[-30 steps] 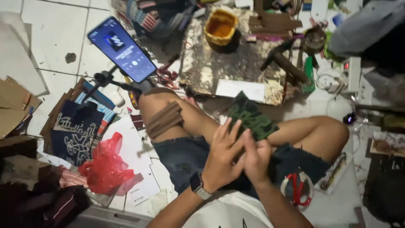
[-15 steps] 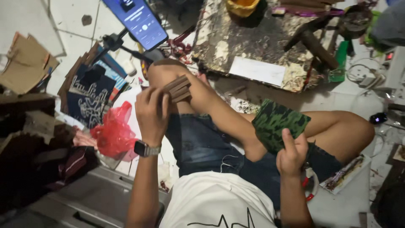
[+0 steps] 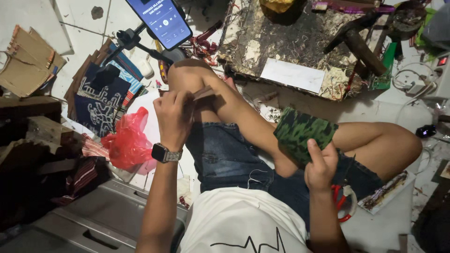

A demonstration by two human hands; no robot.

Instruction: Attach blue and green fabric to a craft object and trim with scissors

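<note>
The left hand (image 3: 172, 115) has its grip closed on a brown strip (image 3: 202, 93), seemingly leather, on the raised knee. The right hand (image 3: 320, 165) pinches a green patterned pouch (image 3: 303, 133) from below, over the lap. Red scissors (image 3: 344, 204) lie just right of that grip.

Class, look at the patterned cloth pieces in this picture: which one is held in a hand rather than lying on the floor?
The green and black patterned piece, gripped by the right hand above the lap. The dark blue patterned cloths lie stacked on the floor, untouched.
</note>
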